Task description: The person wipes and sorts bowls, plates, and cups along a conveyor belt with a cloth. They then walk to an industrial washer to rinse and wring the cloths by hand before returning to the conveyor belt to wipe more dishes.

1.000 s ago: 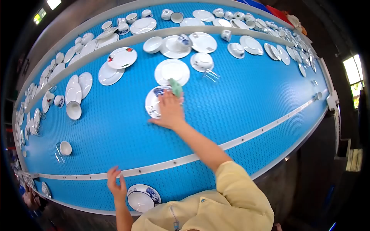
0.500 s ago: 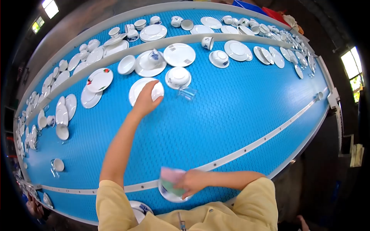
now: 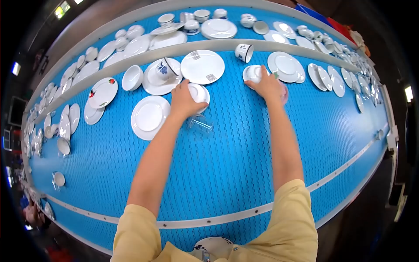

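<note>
My left hand [image 3: 184, 100] reaches forward, its thumb and fingers spanning an upturned white bowl [image 3: 198, 92] on a saucer. Farther right, my right hand [image 3: 268, 86] has its thumb and fingers around another upturned bowl [image 3: 252, 73], also on a saucer. A pink cloth or sponge [image 3: 284, 94], blurred, shows at the outer side of my right hand. Just below my left hand a clear glass [image 3: 200, 124] lies on its side. Left of that hand, a small white plate rests on a larger white plate [image 3: 137, 129]. A blue-patterned plate [image 3: 214, 242] is partly hidden against my shirt.
The blue conveyor belt [image 3: 231, 174] carries many white plates, cups and bowls, with more behind the divider rail [image 3: 161, 54]. A patterned cup [image 3: 244, 52] lies tipped near that rail. A near rail [image 3: 209, 222] runs in front of me. Another person's hand [image 3: 31, 213] shows at far left.
My right hand has moved from the saucer near my body to the far bowl. My left hand has shifted from the stacked plates to the bowl at their right. The view has turned.
</note>
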`<state>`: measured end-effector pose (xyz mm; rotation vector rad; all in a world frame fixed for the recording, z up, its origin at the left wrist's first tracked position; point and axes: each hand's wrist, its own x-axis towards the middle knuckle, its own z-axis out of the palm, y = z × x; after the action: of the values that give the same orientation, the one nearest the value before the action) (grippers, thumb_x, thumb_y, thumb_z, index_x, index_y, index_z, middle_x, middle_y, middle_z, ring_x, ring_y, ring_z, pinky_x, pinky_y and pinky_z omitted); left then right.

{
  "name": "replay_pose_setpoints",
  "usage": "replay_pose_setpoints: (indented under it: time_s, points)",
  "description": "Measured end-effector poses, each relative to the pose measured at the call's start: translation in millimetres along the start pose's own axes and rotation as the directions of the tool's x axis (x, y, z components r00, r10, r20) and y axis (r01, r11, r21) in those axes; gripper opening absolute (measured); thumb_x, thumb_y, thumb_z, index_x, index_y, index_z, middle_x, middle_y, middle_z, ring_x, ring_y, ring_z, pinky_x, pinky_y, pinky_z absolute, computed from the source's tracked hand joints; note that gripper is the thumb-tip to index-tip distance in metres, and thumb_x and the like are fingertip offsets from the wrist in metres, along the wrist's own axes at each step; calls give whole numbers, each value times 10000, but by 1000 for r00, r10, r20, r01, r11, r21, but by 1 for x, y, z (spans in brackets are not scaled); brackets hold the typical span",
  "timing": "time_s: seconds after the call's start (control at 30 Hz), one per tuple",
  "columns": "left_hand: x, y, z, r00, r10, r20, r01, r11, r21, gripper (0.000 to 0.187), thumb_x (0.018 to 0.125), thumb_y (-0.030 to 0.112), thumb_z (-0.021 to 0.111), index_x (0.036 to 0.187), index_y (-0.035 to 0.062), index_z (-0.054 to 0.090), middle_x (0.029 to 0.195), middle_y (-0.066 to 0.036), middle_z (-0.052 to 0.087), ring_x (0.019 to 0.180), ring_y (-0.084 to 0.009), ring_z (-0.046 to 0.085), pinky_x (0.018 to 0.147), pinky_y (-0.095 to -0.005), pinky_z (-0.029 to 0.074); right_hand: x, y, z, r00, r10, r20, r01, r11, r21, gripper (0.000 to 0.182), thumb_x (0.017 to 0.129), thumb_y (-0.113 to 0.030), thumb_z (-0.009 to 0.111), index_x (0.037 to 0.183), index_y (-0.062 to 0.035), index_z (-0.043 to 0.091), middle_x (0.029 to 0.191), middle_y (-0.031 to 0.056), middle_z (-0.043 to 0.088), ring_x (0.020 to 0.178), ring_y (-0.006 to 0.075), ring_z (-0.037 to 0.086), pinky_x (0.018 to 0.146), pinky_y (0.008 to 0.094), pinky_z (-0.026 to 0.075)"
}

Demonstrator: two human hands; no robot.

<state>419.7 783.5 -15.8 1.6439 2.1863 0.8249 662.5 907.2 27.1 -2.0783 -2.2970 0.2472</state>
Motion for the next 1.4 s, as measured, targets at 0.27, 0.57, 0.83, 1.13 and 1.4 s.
replay_pose_setpoints:
  time_s: [0.27,0.57,0.83,1.13,1.4]
  points:
    - [-59,1,-104,956,-113,272,192,-462,-866,570,862,515,345,1255,110,425,1262,-94,461,1163,-297,436,967,-474,354,-94,116,19,827,-391,404,-339,225,913,699,801,-471,523,1336,-83,297,1294,185,397,1113,348,452,839,455,443]
    - [-290,56,-63,465,398,791,671,425,-608,579,686,216,601,1216,77,411,1155,-87,468,1094,-218,434,928,-367,374,-266,226,51,772,-387,505,-633,-386,671,685,755,-444,499,1269,-17,349,1179,227,481,1019,350,532,865,447,460]
    - [-217,81,-61,872,270,408,-134,934,-331,349,693,147,664,1023,66,581,1022,-121,577,971,-258,544,824,-366,441,-281,251,45,762,-196,617,-646,-172,744,658,672,-255,531,1224,58,356,1136,238,498,996,341,544,852,426,472]
    - [31,-53,-49,982,148,121,-191,783,592,483,662,43,615,1129,35,496,1192,-141,494,1116,-304,471,922,-376,396,-296,268,55,898,82,432,-426,-75,901,584,679,-184,597,1181,23,380,1081,161,515,953,258,548,835,372,463]
    - [43,-47,-47,913,264,-310,-21,791,611,415,709,135,577,1119,82,535,925,-103,617,879,-300,586,748,-381,467,-282,265,35,849,-251,465,-486,-25,874,650,708,-277,645,1207,31,364,1088,150,518,964,223,540,810,329,455]
